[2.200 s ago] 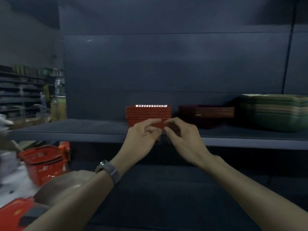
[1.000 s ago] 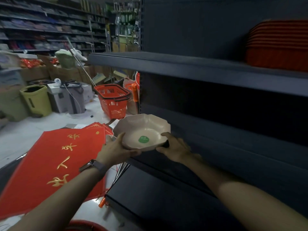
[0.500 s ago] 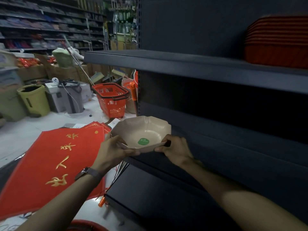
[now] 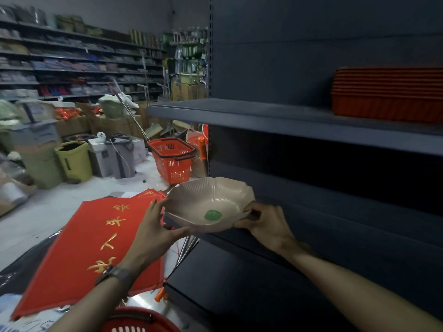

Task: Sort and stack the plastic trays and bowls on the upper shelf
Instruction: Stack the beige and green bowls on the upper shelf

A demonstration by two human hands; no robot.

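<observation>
Nearest, at the bottom edge of the frame, a red basket is cut off. Both forearms are stretched forward from the lower corners, and a watch is worn on the left wrist. At centre frame a beige fluted bowl is held level in the air. Its left side is clasped by the left hand and its right rim is pinched by the right hand, whose fingertips are partly hidden beneath it. Farther off, at right, a stack of red trays is seen on the upper shelf, cut off by the frame edge.
</observation>
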